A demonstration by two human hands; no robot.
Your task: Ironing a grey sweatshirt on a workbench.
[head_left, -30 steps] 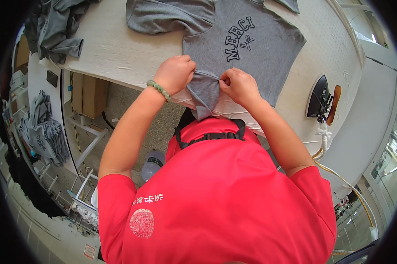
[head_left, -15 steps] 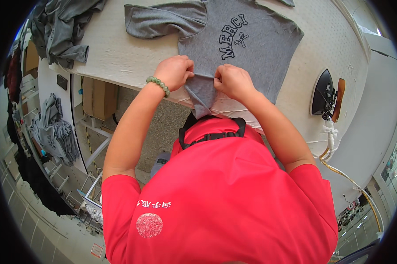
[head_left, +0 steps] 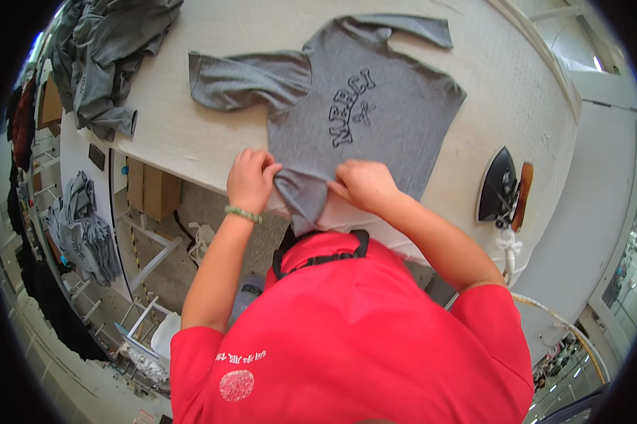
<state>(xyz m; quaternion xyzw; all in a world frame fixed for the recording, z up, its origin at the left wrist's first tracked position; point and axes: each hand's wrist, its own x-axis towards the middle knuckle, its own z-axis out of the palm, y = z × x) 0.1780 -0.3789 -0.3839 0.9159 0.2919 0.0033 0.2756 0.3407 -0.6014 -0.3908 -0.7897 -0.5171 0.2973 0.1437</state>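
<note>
A grey top with dark lettering and a small bow on its front lies spread on the pale padded table, its neck end away from me. My left hand, with a green bead bracelet at the wrist, pinches the top at its lower left edge. Thumb and fingers of my right hand are closed on the fabric near the middle of that edge. Between the two hands the cloth folds and hangs over the table's near edge towards my waist. Some of my right fingertips are hidden.
An iron with a wooden handle stands on the right of the table, its hose trailing off the near right side. Crumpled grey garments lie at the far left. More grey garments and a cardboard box are lower left.
My view has shifted, so the table and iron appear lower and further left. More of the top's far end and sleeve shows. Both hands keep the lower edge and have come slightly nearer me.
</note>
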